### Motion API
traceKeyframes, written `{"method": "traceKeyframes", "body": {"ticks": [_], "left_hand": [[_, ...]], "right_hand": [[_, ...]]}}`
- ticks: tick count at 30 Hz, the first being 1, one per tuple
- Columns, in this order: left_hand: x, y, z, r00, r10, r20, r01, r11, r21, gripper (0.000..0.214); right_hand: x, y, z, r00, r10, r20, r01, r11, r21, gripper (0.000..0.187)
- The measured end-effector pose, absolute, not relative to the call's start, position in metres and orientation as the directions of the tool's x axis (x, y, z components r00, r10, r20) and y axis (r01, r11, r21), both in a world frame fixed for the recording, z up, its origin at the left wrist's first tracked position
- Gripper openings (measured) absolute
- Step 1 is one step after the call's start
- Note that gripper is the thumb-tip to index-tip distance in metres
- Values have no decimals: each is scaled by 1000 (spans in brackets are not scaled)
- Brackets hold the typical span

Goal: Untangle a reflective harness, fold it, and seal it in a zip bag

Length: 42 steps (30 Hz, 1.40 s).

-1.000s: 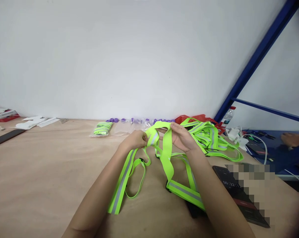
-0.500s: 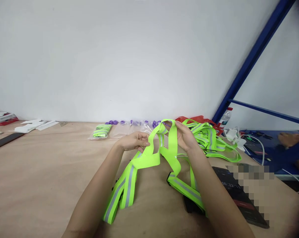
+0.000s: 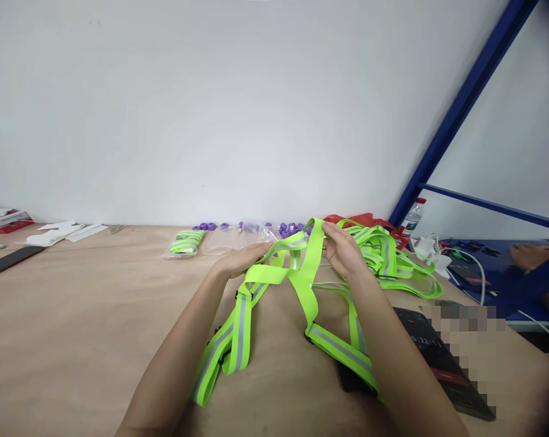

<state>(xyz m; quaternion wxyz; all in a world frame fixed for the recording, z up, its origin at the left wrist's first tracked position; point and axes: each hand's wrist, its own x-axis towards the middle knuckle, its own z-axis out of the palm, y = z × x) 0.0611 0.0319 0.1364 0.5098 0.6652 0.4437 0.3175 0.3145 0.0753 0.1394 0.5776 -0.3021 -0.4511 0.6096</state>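
Holding grn straps [image 3: 306, 297] (bag [image 3: 169, 252] w/ more [image 3: 186, 242])

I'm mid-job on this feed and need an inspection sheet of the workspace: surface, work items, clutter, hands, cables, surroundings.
Surface: light brown tabletop, running back to the white wall.
Job's things: neon reflective harness, partly lifted; strap pile behind at right; bagged straps toward the wall.
Clutter: purple pieces, clear plastic bags, white papers, phone showing digits.
Left hand: at the harness, fingers partly hidden, grip unclear.
Right hand: pinching a harness strap.
Cables: white cable looping at right.
Surroundings: blue frame, red-capped bottle, another person's hand at right.
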Motion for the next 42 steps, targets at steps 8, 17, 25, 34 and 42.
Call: {"method": "traceKeyframes", "body": {"ticks": [8,17,25,34,42], "left_hand": [[35,14,163,596,791,-138,405,-148,902,92],[14,2,180,608,781,-143,386,-133,913,74],[9,-3,184,490,857,161,71,-224,972,64],[42,0,187,294,948,123,-165,-76,983,45],[57,-5,195,251,961,113,-276,-41,960,50]], "right_hand": [[321,84,134,50,984,168,-457,173,-872,29],[331,98,127,219,959,182,-461,266,-847,27],[332,87,129,20,991,134,-372,132,-919,46],[305,58,146,-465,871,156,-57,147,-988,32],[274,1,175,-865,502,11,108,208,-972,35]]}}
